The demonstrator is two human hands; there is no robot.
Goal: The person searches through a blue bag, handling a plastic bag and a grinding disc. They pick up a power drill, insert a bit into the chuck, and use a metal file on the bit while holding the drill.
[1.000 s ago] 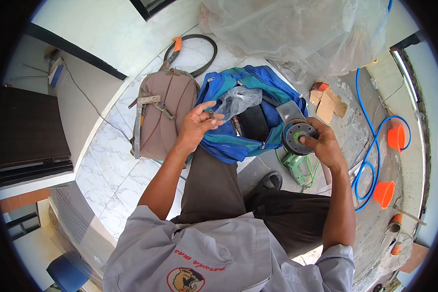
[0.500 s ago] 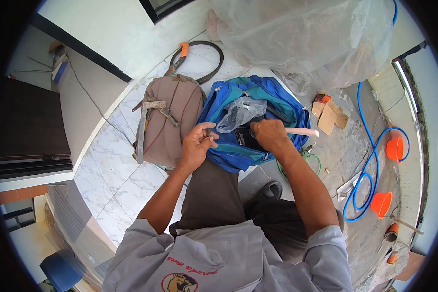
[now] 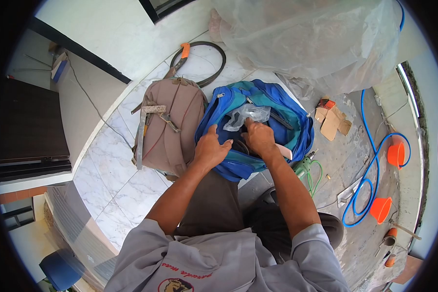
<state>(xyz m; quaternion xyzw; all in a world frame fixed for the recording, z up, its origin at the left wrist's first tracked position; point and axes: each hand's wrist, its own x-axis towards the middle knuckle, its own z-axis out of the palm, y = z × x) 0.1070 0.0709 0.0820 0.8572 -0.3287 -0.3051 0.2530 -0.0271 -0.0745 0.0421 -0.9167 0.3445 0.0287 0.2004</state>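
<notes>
Bag (image 3: 233, 171) lies at the right edge of the tiles (image 3: 114, 180), mouth upward, its long axis running left to right. Its near left rim is under the left hand (image 3: 211, 150), thumb and forefinger apart; right hand (image 3: 261, 138) fingers reach inside, beside plastic (image 3: 258, 115). Whether either grips anything, I cannot tell.

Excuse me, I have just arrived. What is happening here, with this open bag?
A person is busy with both hands at the open blue bag. The right hand is inside the opening, close to some clear plastic; the left hand is over the near side. Whether either grips anything is unclear. A brown backpack lies alongside, and a green tool is on the floor.
</notes>
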